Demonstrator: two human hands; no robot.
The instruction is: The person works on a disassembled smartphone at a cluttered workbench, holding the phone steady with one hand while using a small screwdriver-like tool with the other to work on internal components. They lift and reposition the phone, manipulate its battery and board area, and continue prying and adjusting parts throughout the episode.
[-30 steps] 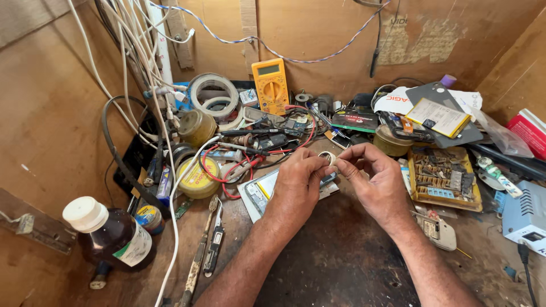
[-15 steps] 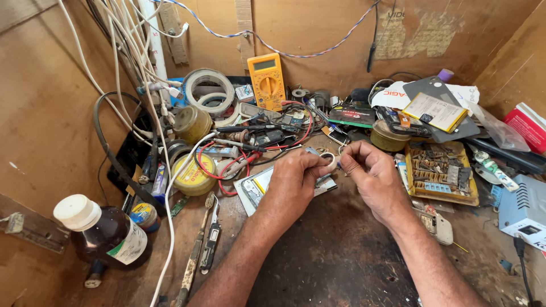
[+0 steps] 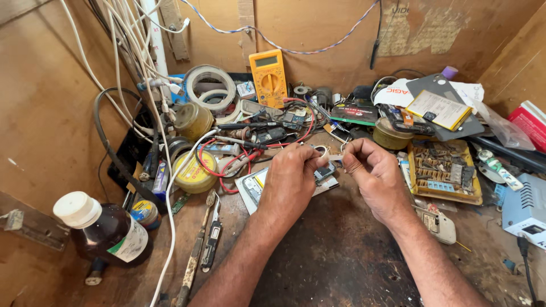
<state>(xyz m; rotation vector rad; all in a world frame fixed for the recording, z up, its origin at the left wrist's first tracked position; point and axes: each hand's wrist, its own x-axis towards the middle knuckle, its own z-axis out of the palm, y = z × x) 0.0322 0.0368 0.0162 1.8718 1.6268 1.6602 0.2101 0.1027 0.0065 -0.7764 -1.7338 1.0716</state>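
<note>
While both hands pinch a small roll of white tape [image 3: 322, 152] above the table's middle, left hand [image 3: 291, 177] gripping the roll, right hand [image 3: 372, 173] closed on its strip, cluttered red wires [image 3: 227, 165] nearby could snag it.

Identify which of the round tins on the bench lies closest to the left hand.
The yellow-lidded tin, lying flat just left of the left hand among red wires. The brass-coloured tin sits farther back by the tape rolls; the third tin is beyond the right hand.
</note>
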